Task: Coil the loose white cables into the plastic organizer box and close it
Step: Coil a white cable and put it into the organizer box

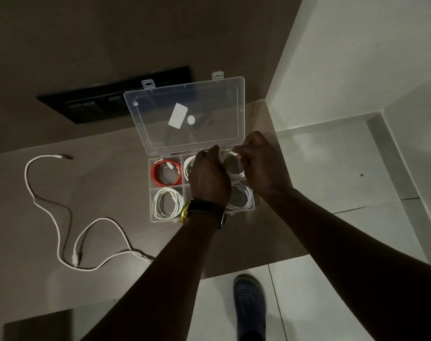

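A clear plastic organizer box lies on the table with its lid standing open at the back. A coiled white cable is held above the box's right compartments by both hands. My left hand grips the coil's left side and my right hand pinches its top right. Inside the box sit a red coil at back left, a white coil at front left, and another white coil at front right. A loose white cable sprawls on the table to the left.
A black panel lies behind the box at the table's back. The table's front edge runs near my forearms, with white floor tiles and a blue shoe below. A white wall rises to the right.
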A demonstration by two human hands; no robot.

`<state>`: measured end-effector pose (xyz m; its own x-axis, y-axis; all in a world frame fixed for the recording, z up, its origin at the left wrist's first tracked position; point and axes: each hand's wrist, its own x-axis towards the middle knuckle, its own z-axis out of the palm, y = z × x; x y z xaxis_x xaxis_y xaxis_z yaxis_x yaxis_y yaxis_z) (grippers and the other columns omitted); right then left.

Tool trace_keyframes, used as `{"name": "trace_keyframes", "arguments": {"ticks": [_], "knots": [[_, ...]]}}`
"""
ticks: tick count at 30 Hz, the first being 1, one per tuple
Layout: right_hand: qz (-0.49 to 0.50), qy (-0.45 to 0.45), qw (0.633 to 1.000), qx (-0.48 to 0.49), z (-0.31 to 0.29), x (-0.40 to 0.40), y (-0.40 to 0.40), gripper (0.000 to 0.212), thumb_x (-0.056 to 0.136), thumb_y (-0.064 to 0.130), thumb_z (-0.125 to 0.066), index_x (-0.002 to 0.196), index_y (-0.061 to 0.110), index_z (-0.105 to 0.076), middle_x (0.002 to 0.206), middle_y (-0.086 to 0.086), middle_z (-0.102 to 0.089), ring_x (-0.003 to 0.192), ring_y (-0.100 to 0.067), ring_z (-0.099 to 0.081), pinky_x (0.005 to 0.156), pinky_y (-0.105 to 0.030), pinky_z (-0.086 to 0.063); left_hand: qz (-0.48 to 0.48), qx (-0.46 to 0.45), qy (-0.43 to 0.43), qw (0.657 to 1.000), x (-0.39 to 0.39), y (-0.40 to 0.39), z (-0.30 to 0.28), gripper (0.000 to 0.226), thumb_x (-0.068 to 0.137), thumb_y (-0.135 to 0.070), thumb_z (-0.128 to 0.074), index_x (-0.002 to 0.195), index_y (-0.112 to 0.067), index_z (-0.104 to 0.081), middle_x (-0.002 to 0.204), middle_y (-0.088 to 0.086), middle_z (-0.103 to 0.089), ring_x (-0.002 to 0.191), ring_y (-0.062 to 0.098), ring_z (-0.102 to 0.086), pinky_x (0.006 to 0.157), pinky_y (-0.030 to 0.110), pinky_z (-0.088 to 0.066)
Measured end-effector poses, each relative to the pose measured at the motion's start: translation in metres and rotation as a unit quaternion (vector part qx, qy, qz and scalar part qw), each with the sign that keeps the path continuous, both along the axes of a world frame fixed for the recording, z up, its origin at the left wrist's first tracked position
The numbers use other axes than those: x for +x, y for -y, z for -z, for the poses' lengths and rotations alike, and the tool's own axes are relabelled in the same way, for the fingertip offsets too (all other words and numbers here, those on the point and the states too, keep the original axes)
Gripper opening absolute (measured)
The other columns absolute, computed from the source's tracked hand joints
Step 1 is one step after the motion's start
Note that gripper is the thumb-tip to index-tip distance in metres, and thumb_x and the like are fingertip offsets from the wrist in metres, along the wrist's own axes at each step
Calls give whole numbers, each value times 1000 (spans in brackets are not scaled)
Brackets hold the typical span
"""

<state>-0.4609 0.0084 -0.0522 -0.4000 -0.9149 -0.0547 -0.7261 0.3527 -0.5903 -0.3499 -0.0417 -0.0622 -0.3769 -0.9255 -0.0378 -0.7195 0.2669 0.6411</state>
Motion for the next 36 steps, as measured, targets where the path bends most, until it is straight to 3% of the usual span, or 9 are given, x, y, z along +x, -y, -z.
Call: {"name": "trace_keyframes", "arguments": {"ticks": [4,8,12,17,21,26,30,36], "knots": [[-50,-70,996,34,0,-3,1,24,91,9,-58,107,11,-76,101,-11,-63,93,-28,-60,75,-22,-29,-3,37,31,999,-3,10,-6,36,88,1,-56,122,-9,-64,119,16,-67,106,30,-65,91,35,-48],[-31,-16,999,33,3,0,-4,23,91,19,-66,107,4,-72,110,-12,-59,96,-22,-60,66,-12,-24,19,36,30,999,3,9,-9,34,88,-2,-57,118,-11,-68,116,17,-66,102,31,-65,87,34,-48],[-109,-4,992,58,8,-4,-19,35,86,17,-72,116,1,-66,122,-18,-50,101,-23,-54,76,-7,-22,60,37,20,997,7,12,-9,26,88,-10,-61,112,-10,-71,114,19,-68,104,34,-64,88,35,-47],[-84,4,994,69,15,-12,-11,26,84,25,-75,100,5,-71,104,-7,-52,88,-16,-53,71,-23,-37,104,44,55,992,16,20,0,41,87,-9,-63,128,-13,-62,125,13,-64,117,28,-59,99,33,-42],[5,11,998,65,18,-4,-2,15,71,24,-84,83,18,-78,92,5,-54,83,-8,-50,68,-19,-30,132,-13,56,990,23,18,0,39,83,-7,-68,121,-13,-66,109,18,-54,88,32,-61,75,29,-46],[94,82,988,95,22,-2,5,34,64,18,-88,70,19,-54,78,1,-64,71,-17,-57,54,-24,-37,152,-8,81,985,29,21,7,50,85,-6,-65,133,-19,-58,109,14,-54,89,31,-60,74,29,-45],[72,-20,993,95,23,0,9,45,69,25,-82,61,26,-38,70,6,-55,70,-20,-53,54,-24,-30,140,3,70,988,28,22,11,48,88,-8,-62,134,-19,-57,109,13,-54,91,31,-60,73,27,-43],[81,71,994,32,37,-8,-7,39,64,36,-81,59,25,-44,57,7,-54,57,-15,-53,60,-32,-46,133,11,28,991,32,22,12,42,87,-4,-61,128,-15,-62,110,14,-58,95,30,-61,79,29,-45]]}}
